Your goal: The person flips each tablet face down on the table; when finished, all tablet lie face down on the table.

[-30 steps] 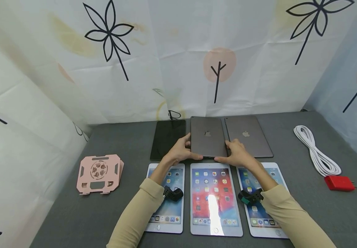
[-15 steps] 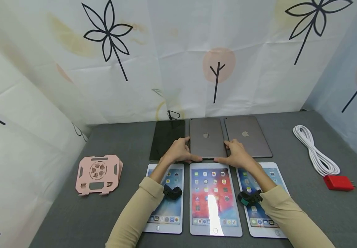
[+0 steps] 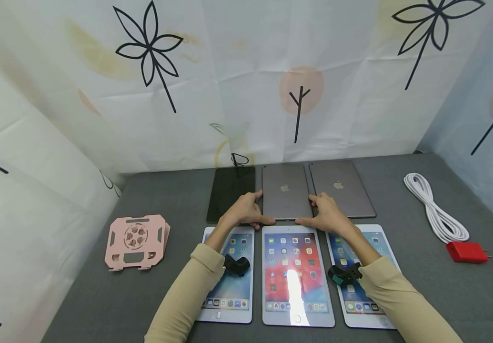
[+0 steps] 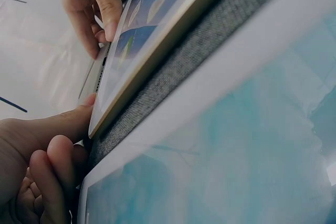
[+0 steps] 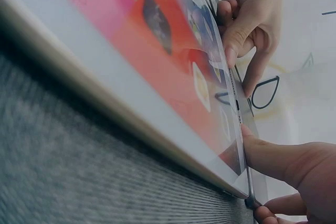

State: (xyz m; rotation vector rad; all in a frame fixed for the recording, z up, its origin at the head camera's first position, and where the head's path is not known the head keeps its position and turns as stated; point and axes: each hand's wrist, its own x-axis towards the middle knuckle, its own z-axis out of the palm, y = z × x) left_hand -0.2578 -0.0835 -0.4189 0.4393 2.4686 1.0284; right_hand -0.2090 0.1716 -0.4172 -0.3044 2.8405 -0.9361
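Observation:
In the head view a grey tablet [image 3: 286,202] lies back side up in the middle of the far row. My left hand [image 3: 243,209] holds its near left corner, index finger along the left side and thumb at the near edge. At the opposite near corner, my right hand [image 3: 328,212] holds it likewise. A black-screened tablet [image 3: 229,190] lies to its left and another grey tablet [image 3: 345,190] to its right. Just in front is a white tablet [image 3: 295,271] with a lit screen. The right wrist view shows both thumbs along the grey tablet's thin edge.
Two more lit white tablets, one left [image 3: 229,290] and one right [image 3: 377,243], lie under my forearms. A pink stand [image 3: 136,240] is at the left. On the right lie a coiled white cable [image 3: 435,209] and a red charger plug [image 3: 467,252]. Patterned cloth [image 3: 246,85] hangs behind.
The middle grey tablet's near edge has come down flat onto the table. My left thumb has slid a little left along that edge; my right hand has barely moved.

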